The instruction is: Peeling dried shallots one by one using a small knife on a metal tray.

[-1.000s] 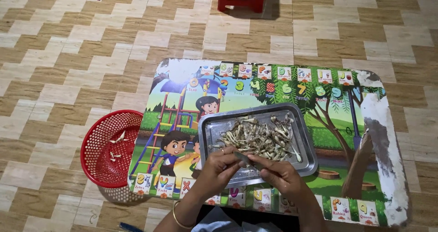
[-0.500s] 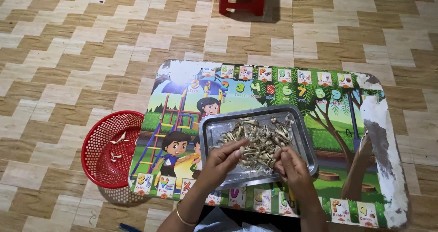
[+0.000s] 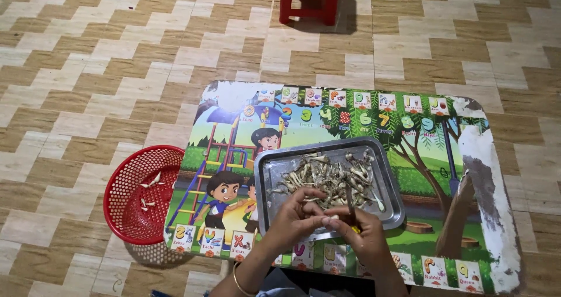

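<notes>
Pinched between our left hand [image 3: 295, 218] and right hand [image 3: 356, 234], 1 dried fish [image 3: 334, 215] could snap over the metal tray [image 3: 390, 206].

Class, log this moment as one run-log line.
left hand: pinching small dried fish | right hand: meeting it at fingertips | metal tray: fish pile | red basket: few scraps

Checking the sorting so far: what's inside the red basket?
The red basket holds a few small pale pieces on its mesh bottom. Its right edge is hidden under the low table.
</notes>
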